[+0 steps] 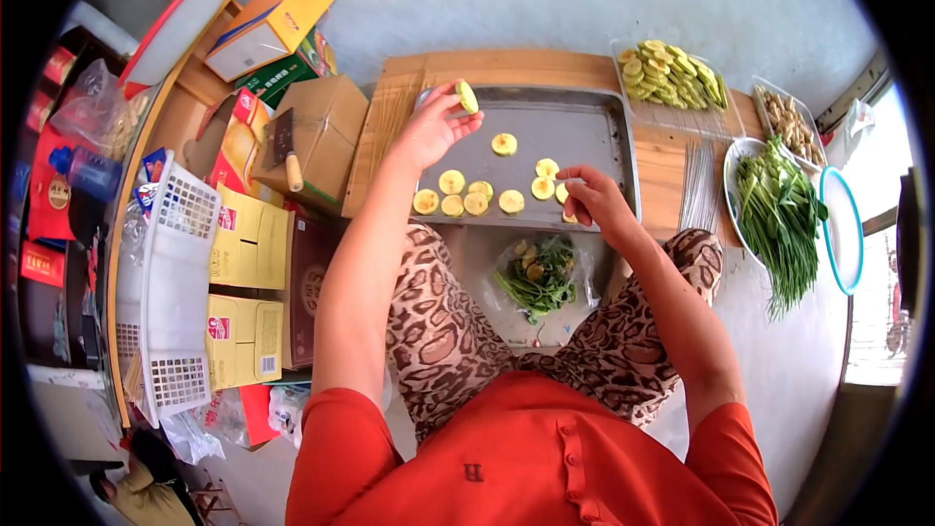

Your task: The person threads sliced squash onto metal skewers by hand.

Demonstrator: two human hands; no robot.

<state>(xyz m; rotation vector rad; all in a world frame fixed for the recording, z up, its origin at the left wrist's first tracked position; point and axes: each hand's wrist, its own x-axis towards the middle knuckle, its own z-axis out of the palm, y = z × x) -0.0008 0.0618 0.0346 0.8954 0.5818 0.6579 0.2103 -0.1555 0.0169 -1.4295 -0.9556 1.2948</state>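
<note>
Over the back left corner of a grey metal tray (575, 127), my left hand (438, 127) holds a round yellow-green slice (467, 96) between its fingers. My right hand (599, 200) is above the tray's front right part, fingers apart, beside a few slices; whether its fingertips touch one is hard to tell. Several round slices (475, 203) lie flat in the front of the tray, and a single slice (504, 144) lies farther back, near the middle.
A clear container of slices (672, 78) stands at the back right, beside thin skewers (697, 185). Farther right are a bowl of leafy greens (779, 205) and a box of pale roots (789, 122). Cartons (321, 136), a cleaver (284, 141) and a white basket (180, 282) are left.
</note>
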